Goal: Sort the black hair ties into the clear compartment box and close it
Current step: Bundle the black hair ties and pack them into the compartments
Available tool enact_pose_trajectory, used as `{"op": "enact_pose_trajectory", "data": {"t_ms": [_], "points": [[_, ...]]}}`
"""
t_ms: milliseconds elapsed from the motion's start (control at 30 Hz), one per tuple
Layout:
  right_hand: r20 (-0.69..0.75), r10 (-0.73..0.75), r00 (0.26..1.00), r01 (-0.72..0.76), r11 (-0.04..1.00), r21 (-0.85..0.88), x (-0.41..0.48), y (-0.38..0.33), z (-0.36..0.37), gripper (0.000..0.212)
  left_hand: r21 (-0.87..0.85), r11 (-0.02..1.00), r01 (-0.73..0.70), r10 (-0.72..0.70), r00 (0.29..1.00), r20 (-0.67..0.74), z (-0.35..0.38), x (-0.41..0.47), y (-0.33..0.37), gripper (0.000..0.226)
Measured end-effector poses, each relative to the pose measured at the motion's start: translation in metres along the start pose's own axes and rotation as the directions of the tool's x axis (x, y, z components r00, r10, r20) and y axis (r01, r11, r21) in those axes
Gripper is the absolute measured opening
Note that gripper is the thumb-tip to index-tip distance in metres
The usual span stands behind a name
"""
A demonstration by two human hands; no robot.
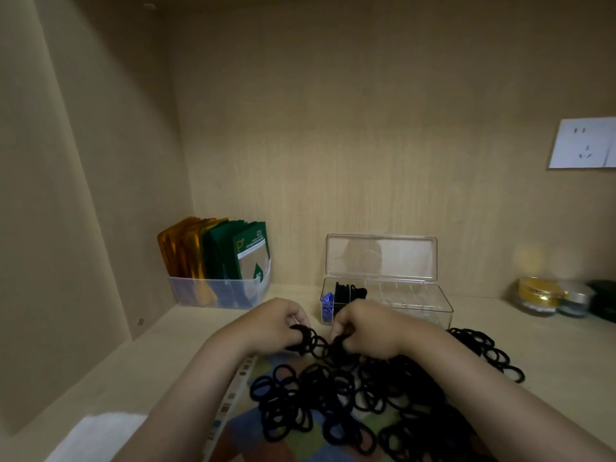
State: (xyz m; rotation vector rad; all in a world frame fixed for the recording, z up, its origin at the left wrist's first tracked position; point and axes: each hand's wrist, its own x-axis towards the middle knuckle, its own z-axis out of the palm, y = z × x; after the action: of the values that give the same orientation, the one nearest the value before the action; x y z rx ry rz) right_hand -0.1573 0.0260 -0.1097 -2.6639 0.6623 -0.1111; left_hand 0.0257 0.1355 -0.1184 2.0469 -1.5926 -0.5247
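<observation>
Black hair ties [366,395]: tangled heap on desk [166,348], just before the open clear compartment box [416,306]; a few already inside. Left hand [280,323], right hand [363,328]: fingers [338,330] curled, pinching ties at the heap's far edge. Recommended: tease one small bunch free before lifting, lest neighbours trail along.

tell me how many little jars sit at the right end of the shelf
2 for sure: a gold-lidded jar and a silver-lidded jar just right of it. A dark container cut off at the frame edge may be a third.
</observation>
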Motion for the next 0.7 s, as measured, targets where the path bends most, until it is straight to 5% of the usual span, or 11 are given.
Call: {"op": "enact_pose_trajectory", "data": {"t_ms": [333, 567, 700], "points": [[-0.106, 0.135, 0.985, -0.028, 0.733, 0.68, 0.0, 0.005, -0.009, 0.012, -0.231, 0.973, -0.015, -0.006, 0.996, -0.091, 0.03, 0.021, 0.001, 0.02], [-0.085, 0.147, 0.985, -0.04, 0.687, 0.725, 0.015, -0.004, 0.016, 0.001, -0.549, 0.835, 0.046, -0.083, 0.996, -0.043, 0.039, 0.018, -0.003, 0.013], [-0.133, 0.208, 0.969, -0.071, 0.749, 0.659, 0.021, 0.0, 0.026, 0.004, -0.65, 0.747, 0.138, -0.043, 0.986, 0.16, 0.032, 0.014, -0.009, 0.022]]}}
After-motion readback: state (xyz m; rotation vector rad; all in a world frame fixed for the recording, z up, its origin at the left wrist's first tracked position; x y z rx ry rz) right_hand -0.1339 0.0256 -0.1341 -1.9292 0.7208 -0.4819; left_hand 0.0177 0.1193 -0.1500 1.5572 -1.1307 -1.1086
